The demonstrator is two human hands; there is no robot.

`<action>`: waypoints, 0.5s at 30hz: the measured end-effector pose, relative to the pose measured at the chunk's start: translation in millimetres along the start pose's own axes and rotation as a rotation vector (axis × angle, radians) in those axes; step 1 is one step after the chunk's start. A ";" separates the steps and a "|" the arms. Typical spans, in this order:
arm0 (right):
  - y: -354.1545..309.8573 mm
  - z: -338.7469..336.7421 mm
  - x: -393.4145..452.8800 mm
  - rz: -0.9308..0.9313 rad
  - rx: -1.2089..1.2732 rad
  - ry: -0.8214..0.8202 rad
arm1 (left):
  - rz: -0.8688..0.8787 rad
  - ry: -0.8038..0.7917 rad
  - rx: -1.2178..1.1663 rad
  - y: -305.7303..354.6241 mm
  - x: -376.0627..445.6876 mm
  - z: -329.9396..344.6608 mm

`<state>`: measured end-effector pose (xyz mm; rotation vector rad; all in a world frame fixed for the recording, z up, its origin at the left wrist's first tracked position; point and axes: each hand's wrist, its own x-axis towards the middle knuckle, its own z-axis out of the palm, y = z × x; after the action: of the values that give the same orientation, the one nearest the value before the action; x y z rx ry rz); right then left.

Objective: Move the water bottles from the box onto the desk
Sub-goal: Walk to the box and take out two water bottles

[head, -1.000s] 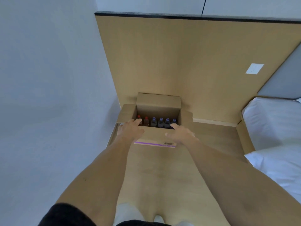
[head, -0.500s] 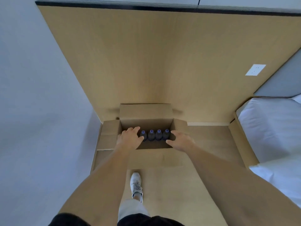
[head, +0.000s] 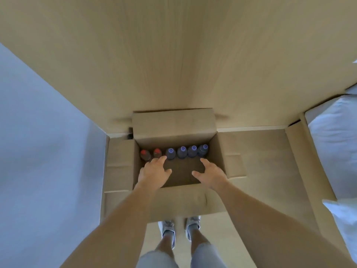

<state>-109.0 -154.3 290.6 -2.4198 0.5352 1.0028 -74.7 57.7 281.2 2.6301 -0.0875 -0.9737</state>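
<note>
The bottles (head: 174,152) stand upright in one row along the far wall of the box (head: 220,151): two red-capped at left, four blue-capped at right. The near half of the box holds nothing visible. We reach in with both hands, presumably to take one bottle each. The left hand (head: 153,172) and right hand (head: 211,172) have fingers spread, holding nothing. The flaps (head: 119,163) lie folded outward, leaving the opening clear. No worktop is visible.

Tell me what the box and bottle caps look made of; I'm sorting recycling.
Box: corrugated cardboard, matte brown, with creased, folded-out flaps. Caps, two red and four blue: probably smooth plastic, though they are too small to be sure.
</note>
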 end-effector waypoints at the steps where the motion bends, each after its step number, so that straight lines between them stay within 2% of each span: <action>1: 1.5 8.4 19.6 0.013 0.016 -0.008 | -0.020 -0.002 -0.009 -5.7 14.1 9.9; 8: 21.6 82.0 158.0 0.046 0.103 0.005 | -0.166 -0.012 -0.193 -43.4 133.8 95.5; 15: 45.0 152.6 295.8 0.018 0.162 0.064 | -0.159 0.001 -0.290 -68.8 260.6 182.5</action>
<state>-21.6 -158.4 -33.7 -2.3128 0.6362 0.8573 3.2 25.4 -33.1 2.3972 0.2485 -0.9555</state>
